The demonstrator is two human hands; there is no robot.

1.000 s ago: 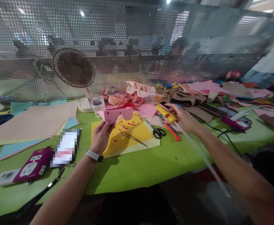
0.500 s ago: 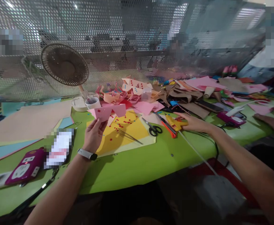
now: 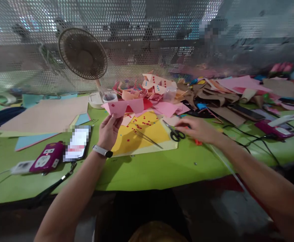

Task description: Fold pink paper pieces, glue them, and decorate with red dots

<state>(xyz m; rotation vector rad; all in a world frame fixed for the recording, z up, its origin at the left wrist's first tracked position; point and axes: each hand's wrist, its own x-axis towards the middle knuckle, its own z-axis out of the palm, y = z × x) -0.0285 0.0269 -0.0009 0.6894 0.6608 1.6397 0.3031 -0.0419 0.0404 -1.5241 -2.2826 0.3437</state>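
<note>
My left hand (image 3: 109, 131), with a watch on its wrist, pinches a folded pink paper piece (image 3: 121, 108) bearing a red dot. Slightly blurred, my right hand (image 3: 198, 129) hovers with fingers apart beside the black-handled scissors (image 3: 177, 135). Under it, an orange utility knife (image 3: 198, 142) is mostly hidden. Past its wrist, a yellow bit of the glue gun (image 3: 219, 130) shows, with a translucent glue stick (image 3: 227, 164) trailing from it. Between my hands, tweezers (image 3: 149, 138) and small red dots lie on a yellow sheet (image 3: 159, 132).
Cut paper pieces (image 3: 159, 84) are heaped behind, with brown scraps (image 3: 209, 95) to the right. A fan (image 3: 83, 55) and a white cup (image 3: 110, 97) stand at the back. A phone (image 3: 78, 143) and a purple power strip (image 3: 47, 156) lie left; cables (image 3: 252, 137) run right.
My right hand has moved left from the glue gun toward the scissors, now covering most of the utility knife. The left hand keeps hold of the pink paper. The view has shifted.
</note>
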